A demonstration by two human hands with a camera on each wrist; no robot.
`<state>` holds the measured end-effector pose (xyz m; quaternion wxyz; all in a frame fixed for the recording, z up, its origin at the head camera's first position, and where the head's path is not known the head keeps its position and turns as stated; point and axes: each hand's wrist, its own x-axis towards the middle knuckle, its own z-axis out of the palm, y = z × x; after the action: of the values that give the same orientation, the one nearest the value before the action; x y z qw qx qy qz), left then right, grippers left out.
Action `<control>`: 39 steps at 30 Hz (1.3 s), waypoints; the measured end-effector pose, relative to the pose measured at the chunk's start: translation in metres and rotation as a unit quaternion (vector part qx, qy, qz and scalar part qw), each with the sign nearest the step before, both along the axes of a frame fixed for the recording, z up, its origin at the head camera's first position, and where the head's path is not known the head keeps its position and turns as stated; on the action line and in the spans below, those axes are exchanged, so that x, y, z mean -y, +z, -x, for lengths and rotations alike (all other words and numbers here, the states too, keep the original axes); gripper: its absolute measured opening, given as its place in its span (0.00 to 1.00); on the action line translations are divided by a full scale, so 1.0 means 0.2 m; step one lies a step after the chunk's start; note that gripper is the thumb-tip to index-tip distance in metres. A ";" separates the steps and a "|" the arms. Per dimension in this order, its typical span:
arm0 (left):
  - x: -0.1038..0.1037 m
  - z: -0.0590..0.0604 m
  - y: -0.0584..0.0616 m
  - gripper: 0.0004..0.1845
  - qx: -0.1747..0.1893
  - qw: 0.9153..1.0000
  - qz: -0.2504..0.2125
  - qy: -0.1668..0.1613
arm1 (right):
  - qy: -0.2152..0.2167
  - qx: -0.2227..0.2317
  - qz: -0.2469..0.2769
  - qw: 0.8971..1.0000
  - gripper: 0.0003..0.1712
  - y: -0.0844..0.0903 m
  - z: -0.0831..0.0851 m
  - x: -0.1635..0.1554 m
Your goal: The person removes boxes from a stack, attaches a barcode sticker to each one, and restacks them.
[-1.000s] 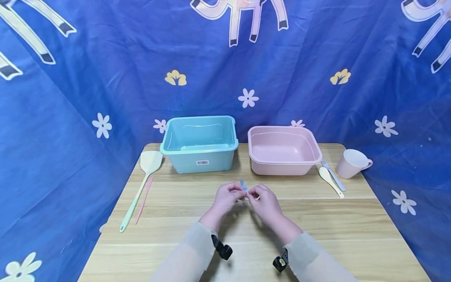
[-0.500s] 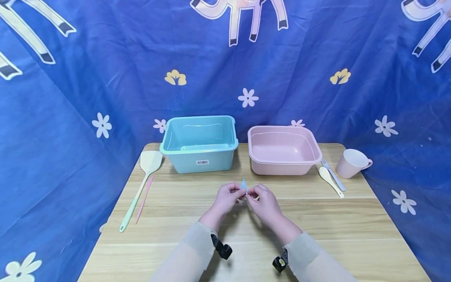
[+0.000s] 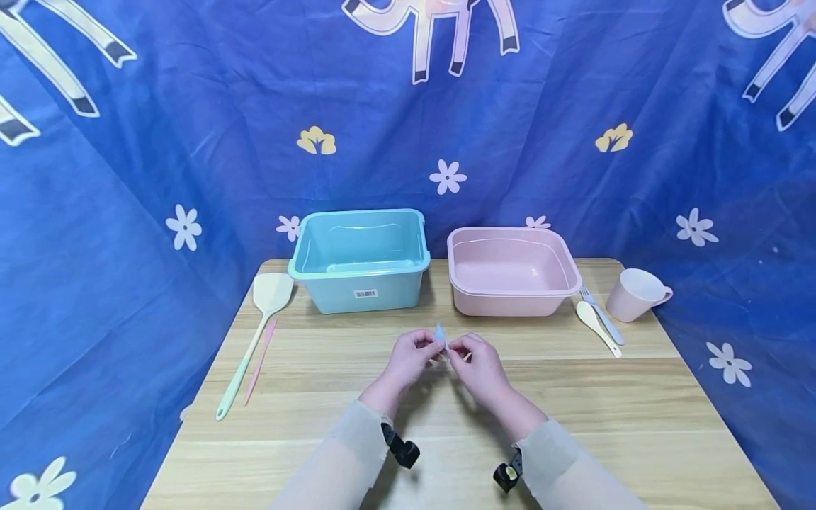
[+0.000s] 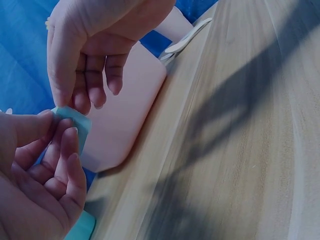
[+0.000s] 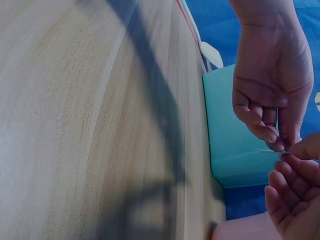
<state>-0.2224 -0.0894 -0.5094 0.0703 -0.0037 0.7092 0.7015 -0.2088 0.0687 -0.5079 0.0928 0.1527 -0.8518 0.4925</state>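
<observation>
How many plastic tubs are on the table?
2. The teal tub stands at the back, left of centre; the pink tub stands beside it to the right, apart from it. Nothing large enough to hide another is in view.

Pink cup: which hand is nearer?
Right. The right hand is mid-table, on the side of the pink cup at the far right edge; the left hand sits beside it, farther off. Both pinch a small blue piece.
</observation>
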 end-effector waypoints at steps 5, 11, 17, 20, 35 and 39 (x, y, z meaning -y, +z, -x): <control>0.00 0.00 0.03 0.04 0.000 1.000 -0.003 -0.009 | -0.002 0.018 0.010 1.000 0.03 0.00 0.01 0.00; 0.01 0.00 0.06 0.06 -0.003 1.000 0.005 -0.021 | -0.008 0.047 0.041 0.998 0.03 0.00 0.01 0.00; 0.01 -0.01 0.04 0.05 -0.005 1.000 0.006 -0.009 | -0.013 0.078 0.065 0.995 0.03 0.00 0.02 -0.01; 0.01 0.00 0.02 0.05 -0.001 1.000 0.008 -0.008 | -0.018 0.085 0.063 0.994 0.03 0.00 0.02 -0.01; 0.02 -0.06 0.15 0.07 0.019 1.000 -0.013 0.008 | -0.063 0.139 0.114 0.982 0.04 0.01 0.03 -0.05; 0.03 -0.05 0.12 0.05 0.028 0.999 -0.039 0.025 | -0.066 0.145 0.127 0.979 0.04 0.00 0.03 -0.06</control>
<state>-0.2131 -0.0950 -0.4859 0.0727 -0.0381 0.6786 0.7299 -0.2153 0.0798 -0.5071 0.0194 0.0104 -0.7949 0.6063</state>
